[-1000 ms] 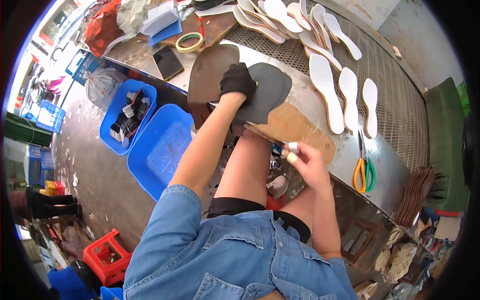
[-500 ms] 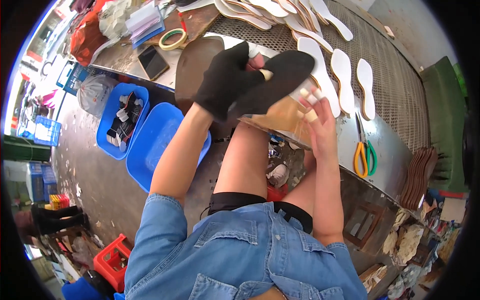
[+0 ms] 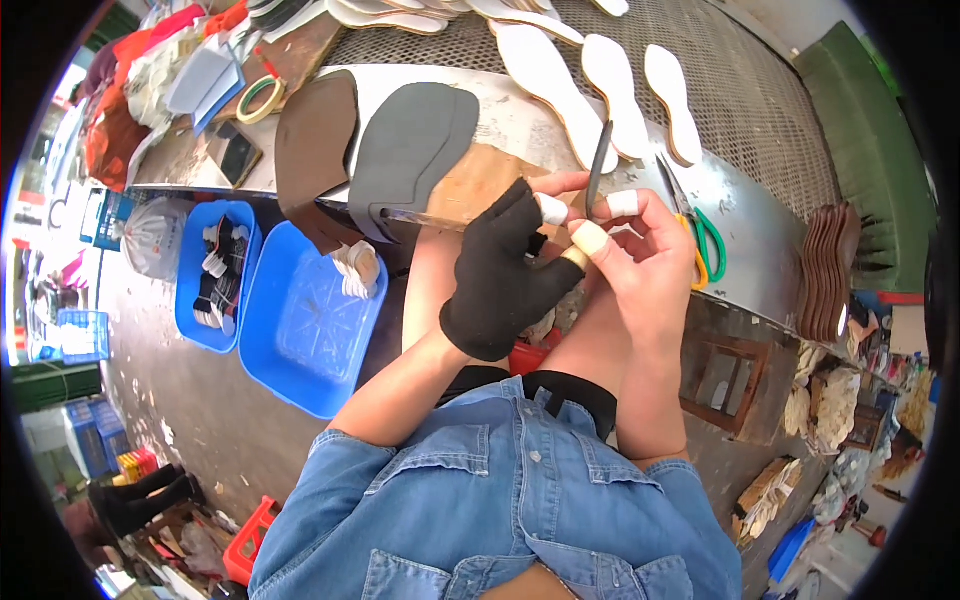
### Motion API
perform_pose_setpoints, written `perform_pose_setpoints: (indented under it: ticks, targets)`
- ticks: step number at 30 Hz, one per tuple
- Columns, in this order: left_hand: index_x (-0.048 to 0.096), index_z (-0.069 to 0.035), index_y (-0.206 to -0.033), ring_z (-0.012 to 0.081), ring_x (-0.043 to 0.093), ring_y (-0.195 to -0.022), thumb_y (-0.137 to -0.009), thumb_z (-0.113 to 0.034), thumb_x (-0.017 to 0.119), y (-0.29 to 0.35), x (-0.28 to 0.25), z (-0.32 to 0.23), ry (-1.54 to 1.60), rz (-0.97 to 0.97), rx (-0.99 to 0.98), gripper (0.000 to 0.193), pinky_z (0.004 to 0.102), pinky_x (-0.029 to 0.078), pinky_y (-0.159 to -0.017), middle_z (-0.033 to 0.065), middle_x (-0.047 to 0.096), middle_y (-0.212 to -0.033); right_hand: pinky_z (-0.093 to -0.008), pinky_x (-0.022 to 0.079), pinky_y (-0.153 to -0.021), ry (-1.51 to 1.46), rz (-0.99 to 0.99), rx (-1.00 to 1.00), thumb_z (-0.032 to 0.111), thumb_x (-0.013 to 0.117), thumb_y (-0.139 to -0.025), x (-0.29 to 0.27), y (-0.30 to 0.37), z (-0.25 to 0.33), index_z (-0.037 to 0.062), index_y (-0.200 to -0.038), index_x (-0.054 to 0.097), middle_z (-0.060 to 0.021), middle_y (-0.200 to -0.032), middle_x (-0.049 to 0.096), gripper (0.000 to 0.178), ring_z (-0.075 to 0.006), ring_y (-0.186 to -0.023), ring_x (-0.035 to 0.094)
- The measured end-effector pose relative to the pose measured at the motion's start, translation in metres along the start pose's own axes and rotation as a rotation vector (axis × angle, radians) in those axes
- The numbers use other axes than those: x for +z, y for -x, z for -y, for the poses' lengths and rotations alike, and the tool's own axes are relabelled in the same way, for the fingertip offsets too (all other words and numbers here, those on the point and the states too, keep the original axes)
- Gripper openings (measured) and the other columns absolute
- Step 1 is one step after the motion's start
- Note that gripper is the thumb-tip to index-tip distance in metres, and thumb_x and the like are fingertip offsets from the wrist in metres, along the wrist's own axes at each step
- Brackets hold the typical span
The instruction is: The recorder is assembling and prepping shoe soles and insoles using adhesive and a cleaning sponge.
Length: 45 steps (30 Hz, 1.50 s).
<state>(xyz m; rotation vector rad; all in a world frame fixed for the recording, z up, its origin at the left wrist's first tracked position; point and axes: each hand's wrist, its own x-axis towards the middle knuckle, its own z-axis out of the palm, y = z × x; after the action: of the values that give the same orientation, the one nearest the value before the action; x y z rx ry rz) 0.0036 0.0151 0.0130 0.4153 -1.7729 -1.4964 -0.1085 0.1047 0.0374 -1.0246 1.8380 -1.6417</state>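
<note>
My left hand (image 3: 510,275), in a black fingerless glove, meets my right hand (image 3: 645,245) above my lap. Pale tape wraps fingertips on both. Pinched between their fingers is a thin dark strip (image 3: 601,165), curved and standing upright; whether it is a narrow strip or a flat piece seen edge-on is unclear. Beyond the left hand, dark grey shoe soles (image 3: 410,145) lie overlapped at the bench edge, beside brown soles (image 3: 312,135). A tan sheet (image 3: 475,185) lies to their right. Scissors (image 3: 700,230) with yellow and green handles rest close to my right hand.
White insoles (image 3: 615,85) lie across the mesh bench top (image 3: 740,110). A tape roll (image 3: 261,100) and phone (image 3: 236,155) sit at the left. Blue bins (image 3: 315,320) stand on the floor, left of my legs. Brown wavy pieces (image 3: 828,270) are stacked far right.
My left hand has left the dark sole and come down to the right to meet my right hand. Dark grey soles now lie beside the brown ones. The view has shifted rightward.
</note>
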Motion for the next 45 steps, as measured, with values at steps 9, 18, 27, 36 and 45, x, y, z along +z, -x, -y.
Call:
perform_pose_setpoints:
  ticks: [9,18,27,36,45]
  targets:
    - [0.058,0.001,-0.091,0.0095,0.059,-0.085,-0.075,0.004,0.066,0.007,-0.001,0.003,0.151,0.043,-0.113,0.018,0.0216,0.049,-0.070,0.0093,0.059,-0.107,-0.0243,0.051,-0.067,-0.683,0.233,0.126,0.000,0.063,-0.081,-0.014,-0.005,-0.041,-0.0010,-0.096,0.062,-0.0126,-0.099,0.065,0.014,-0.0161,-0.086,0.064]
    - [0.059,0.000,-0.092,0.0087,0.061,-0.076,-0.075,0.002,0.068,0.007,-0.003,0.004,0.281,-0.005,-0.239,0.020,0.0215,0.050,-0.067,0.0087,0.063,-0.096,-0.0254,0.053,-0.063,-0.762,0.281,0.244,0.002,0.063,-0.082,-0.010,-0.008,-0.049,0.0000,-0.097,0.062,-0.0130,-0.099,0.065,0.015,-0.0168,-0.083,0.065]
    - [0.061,-0.001,-0.106,0.0077,0.060,-0.077,-0.073,0.000,0.071,0.011,-0.007,0.010,0.078,0.039,-0.226,0.034,0.0207,0.049,-0.069,0.0046,0.065,-0.088,-0.0238,0.051,-0.068,-0.561,0.289,0.230,0.001,0.067,-0.079,-0.011,-0.009,-0.041,-0.0042,-0.092,0.062,-0.0072,-0.083,0.065,0.015,-0.0122,-0.075,0.062]
    - [0.061,-0.002,-0.106,0.0071,0.059,-0.080,-0.072,-0.001,0.073,0.011,-0.005,0.019,0.192,0.017,-0.214,0.036,0.0208,0.049,-0.070,0.0047,0.065,-0.089,-0.0229,0.050,-0.067,-0.581,0.230,0.207,0.001,0.067,-0.079,-0.008,-0.009,-0.057,-0.0023,-0.091,0.064,-0.0069,-0.084,0.066,0.013,-0.0112,-0.073,0.062]
    - [0.060,0.000,-0.104,0.0090,0.055,-0.080,-0.077,0.002,0.065,-0.001,-0.010,0.018,0.180,-0.098,-0.390,0.027,0.0232,0.046,-0.071,0.0016,0.061,-0.089,-0.0185,0.044,-0.064,-0.469,0.127,0.096,0.002,0.062,-0.081,0.003,-0.005,-0.058,-0.0007,-0.096,0.062,-0.0015,-0.083,0.061,0.015,-0.0051,-0.071,0.055]
